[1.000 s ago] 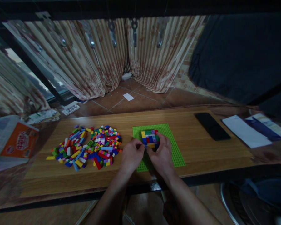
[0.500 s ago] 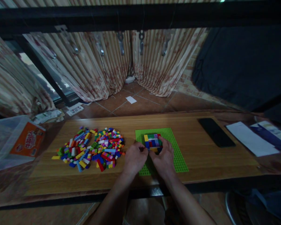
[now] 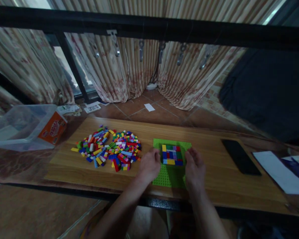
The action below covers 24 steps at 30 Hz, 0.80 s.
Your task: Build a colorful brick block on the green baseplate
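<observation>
A low rectangular build of coloured toy bricks [image 3: 172, 155] sits on a green studded baseplate [image 3: 168, 179]. It has yellow, blue, red, green and purple bricks, with a yellow and blue row along its near edge. My left hand [image 3: 149, 163] is just left of the build, its fingers curled together over the baseplate's left edge; whether anything small is between them is hidden. On the other side, my right hand [image 3: 195, 166] is over the baseplate's right edge, fingers loosely bent and apart, with nothing seen in them. A narrow gap shows between each hand and the build.
Loose bricks lie in two adjoining piles [image 3: 124, 146] on the wooden board [image 3: 77, 172], left of the baseplate. A clear plastic box [image 3: 22, 126] with an orange label stands far left. To the right are a black phone [image 3: 240, 156] and white paper [image 3: 276, 169].
My hands have moved apart, from the near edge of the build to its left and right sides. More of the build is uncovered. The camera view has shifted and tilted.
</observation>
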Available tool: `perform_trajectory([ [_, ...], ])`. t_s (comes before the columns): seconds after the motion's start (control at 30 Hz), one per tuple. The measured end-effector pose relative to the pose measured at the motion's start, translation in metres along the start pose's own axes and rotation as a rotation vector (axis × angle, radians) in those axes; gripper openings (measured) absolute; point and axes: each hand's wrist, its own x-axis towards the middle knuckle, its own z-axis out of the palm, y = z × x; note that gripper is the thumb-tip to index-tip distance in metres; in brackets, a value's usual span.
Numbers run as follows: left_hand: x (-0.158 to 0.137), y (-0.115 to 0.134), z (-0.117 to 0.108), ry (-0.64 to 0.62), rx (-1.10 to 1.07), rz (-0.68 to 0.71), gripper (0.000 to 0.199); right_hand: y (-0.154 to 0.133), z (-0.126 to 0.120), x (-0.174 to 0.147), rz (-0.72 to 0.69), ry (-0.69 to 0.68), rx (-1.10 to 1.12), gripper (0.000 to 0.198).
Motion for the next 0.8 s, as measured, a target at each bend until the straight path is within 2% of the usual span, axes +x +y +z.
perform_trajectory([
  [0.27,0.000,0.003,0.017,0.000,-0.154,-0.024,0.039,-0.011,0.011,-0.007,-0.031,-0.113,-0.046,0.055],
  [0.5,-0.002,0.008,0.016,0.036,-0.094,-0.025,0.040,-0.010,0.010,-0.012,-0.080,-0.152,-0.068,0.050],
  [0.6,0.001,0.007,0.009,0.048,-0.055,-0.026,0.039,-0.010,0.009,-0.011,-0.006,-0.153,-0.023,0.051],
  [0.7,0.003,0.008,0.006,0.073,0.009,-0.021,0.041,-0.014,0.007,-0.006,0.127,-0.103,0.143,0.055],
  [0.8,0.003,0.010,0.011,0.144,0.179,0.103,0.043,-0.019,0.000,0.001,0.196,0.008,0.261,0.052],
])
